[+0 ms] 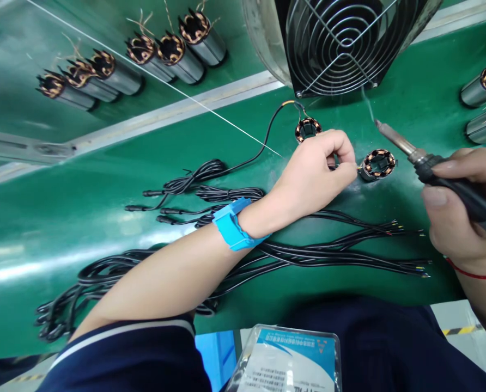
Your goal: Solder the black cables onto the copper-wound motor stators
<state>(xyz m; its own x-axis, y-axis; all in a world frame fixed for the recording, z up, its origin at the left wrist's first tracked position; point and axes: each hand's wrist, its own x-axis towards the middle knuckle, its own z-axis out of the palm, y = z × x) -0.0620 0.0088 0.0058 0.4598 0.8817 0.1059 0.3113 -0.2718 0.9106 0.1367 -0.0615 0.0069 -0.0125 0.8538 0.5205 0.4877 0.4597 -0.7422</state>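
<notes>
My left hand (310,171), with a blue strap (232,224) at the wrist, is closed in a pinch on a black cable (332,167). Its fingertips are beside a wound motor stator (377,165), where a short bit of wire shows; the joint itself is mostly hidden by the fingers. My right hand (457,215) grips a soldering iron (451,177) by its dark handle. The iron's tip points up and left, apart from the stator, and a wisp of smoke rises from it. Another stator (307,129), partly behind my left hand, has a cable attached to its wires.
A fan with a wire guard (345,46) stands at the back. Several black cables (328,253) lie across the green bench (243,122) before me, with coiled ones (202,174) further left. More stators stand at the right edge (482,90) and upper left (183,57).
</notes>
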